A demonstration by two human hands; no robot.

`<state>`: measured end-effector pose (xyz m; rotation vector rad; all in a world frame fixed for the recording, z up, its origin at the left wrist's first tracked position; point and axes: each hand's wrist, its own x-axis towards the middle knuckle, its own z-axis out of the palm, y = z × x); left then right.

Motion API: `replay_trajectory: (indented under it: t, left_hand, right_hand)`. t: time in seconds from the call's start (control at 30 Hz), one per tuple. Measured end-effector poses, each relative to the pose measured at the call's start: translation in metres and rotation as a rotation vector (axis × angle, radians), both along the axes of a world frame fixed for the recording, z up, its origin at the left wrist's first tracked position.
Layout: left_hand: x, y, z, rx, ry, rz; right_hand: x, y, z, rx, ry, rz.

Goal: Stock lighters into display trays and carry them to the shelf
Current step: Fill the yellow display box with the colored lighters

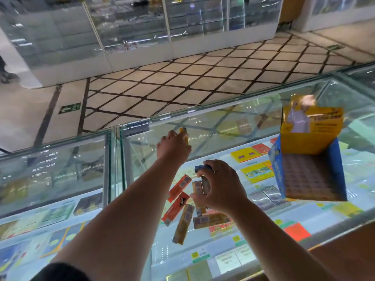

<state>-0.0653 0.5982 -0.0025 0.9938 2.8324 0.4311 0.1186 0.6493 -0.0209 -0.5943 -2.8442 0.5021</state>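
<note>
The display tray [276,169], a blue-walled box with a tall yellow back card [324,120], stands on the glass counter [223,122] and serves as the marker for everything else. Its floor shows a brown grid of slots.

Left of the tray and a little nearer the camera than its middle, the right hand [220,184] curls its fingers and thumb round a bunch of lighters [199,187]. A blue one [199,168] pokes out at the top of the fist, and tan ones stand beneath it. How many it holds cannot be told, since the palm covers most of them.

Further left of the tray and further from the camera, the left hand [174,147] reaches out over the glass with its fingers wrapped round a yellow lighter [184,134]. Only the lighter's top end and a strip of its body show past the knuckles.

Below the right hand, well left of the tray's near corner, loose lighters [183,224] lie scattered flat on the glass: two orange, a yellow and a tan one, with something red partly hidden under the wrist. They point different ways, and some touch or overlap.

Motion blur smears the print on the tray's card and on the lighters, so no wording can be read. Under the glass, coloured packs [257,172] and price tags lie on lit shelves, dimmed by reflections.
</note>
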Motion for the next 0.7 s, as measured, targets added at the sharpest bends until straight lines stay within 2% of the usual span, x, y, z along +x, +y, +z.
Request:
replay_trajectory:
  t: [0.2,0.33,0.4,0.53,0.6,0.7]
  left_hand:
    - [-0.004,-0.029,0.0,0.056,-0.068,0.019]
    - [0.009,-0.08,0.004,0.121,-0.206,-0.003]
    - [0.025,-0.114,0.001,0.168,-0.261,0.001]
    - [0.087,-0.155,-0.012,0.246,-0.221,0.054]
    - [0.119,-0.153,-0.012,0.204,-0.232,0.011]
    - [0.144,-0.147,-0.017,0.009,-0.113,-0.16]
  right_hand:
    - [0.0,-0.007,0.007,-0.066,-0.048,-0.031]
    - [0.005,-0.003,0.014,-0.1,-0.136,-0.033]
    - [0.015,0.003,0.014,-0.088,-0.135,-0.042]
    - [0.043,0.007,0.004,-0.153,-0.029,-0.104]
    - [0.053,-0.004,0.0,-0.174,0.003,-0.152]
    - [0.056,-0.036,-0.004,-0.083,-0.021,-0.176]
